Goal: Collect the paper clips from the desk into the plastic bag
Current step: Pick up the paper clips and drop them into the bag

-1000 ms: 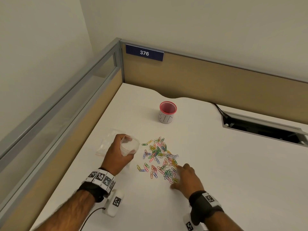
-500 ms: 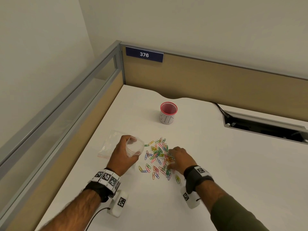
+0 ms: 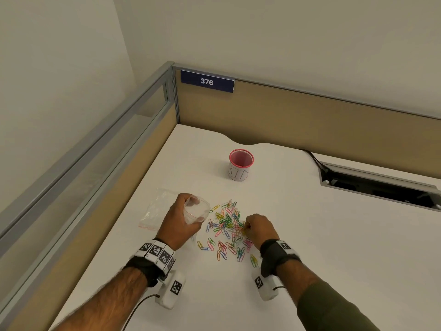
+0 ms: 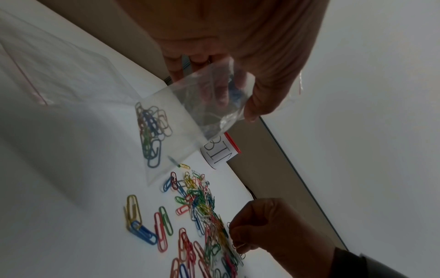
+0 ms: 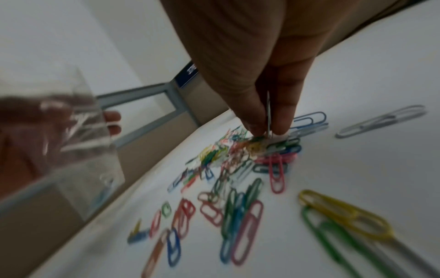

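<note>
Several coloured paper clips (image 3: 226,226) lie scattered in a pile on the white desk (image 3: 310,247). My left hand (image 3: 177,218) holds a clear plastic bag (image 3: 196,211) by its mouth, just left of the pile and lifted off the desk. In the left wrist view the bag (image 4: 181,116) hangs down with several clips (image 4: 152,131) in its bottom. My right hand (image 3: 246,229) is down in the pile's right side. In the right wrist view its thumb and finger (image 5: 269,129) pinch a clip on top of the heap (image 5: 238,156).
A pink-rimmed cup marked BIN (image 3: 241,167) stands behind the pile. Another flat clear bag (image 3: 156,210) lies on the desk left of my left hand. A cable slot (image 3: 381,185) opens at the back right. Partition walls (image 3: 310,115) close the back and left.
My right hand has moved from the pile's near right edge leftward into its middle and closed its fingers on clips. The left hand still holds the bag, barely shifted.
</note>
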`<state>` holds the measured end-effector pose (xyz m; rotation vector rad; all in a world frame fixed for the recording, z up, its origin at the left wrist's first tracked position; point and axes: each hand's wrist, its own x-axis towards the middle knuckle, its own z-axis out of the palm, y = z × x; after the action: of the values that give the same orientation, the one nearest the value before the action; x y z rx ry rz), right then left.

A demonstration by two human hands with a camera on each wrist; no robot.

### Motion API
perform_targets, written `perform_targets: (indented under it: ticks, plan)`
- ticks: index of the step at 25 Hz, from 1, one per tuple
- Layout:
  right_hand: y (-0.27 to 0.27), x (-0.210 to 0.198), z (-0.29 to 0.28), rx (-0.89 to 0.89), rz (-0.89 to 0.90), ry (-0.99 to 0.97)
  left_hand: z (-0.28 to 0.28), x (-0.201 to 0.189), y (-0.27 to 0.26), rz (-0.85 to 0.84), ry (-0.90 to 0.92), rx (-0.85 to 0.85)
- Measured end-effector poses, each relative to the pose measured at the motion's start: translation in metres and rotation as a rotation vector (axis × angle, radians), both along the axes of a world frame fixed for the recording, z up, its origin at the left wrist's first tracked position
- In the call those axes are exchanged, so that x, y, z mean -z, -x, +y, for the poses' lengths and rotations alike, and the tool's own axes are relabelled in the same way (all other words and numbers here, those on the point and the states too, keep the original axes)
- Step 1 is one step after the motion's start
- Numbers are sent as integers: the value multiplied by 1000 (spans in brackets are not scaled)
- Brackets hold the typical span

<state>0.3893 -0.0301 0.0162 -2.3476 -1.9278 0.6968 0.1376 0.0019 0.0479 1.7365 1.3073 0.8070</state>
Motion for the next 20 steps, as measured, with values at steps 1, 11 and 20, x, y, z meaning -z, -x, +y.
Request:
perform_targets:
  ticks: [1,11,20]
  plan:
    - [-3,-3,0,41,43,-7,1,0,-2,3,-1,-2]
    - [59,-119,15,71,658,-404,5,3,-16,46,-6,19]
    - [76,-125,17,-100,591,-433,7,3,-17,17,-26,25]
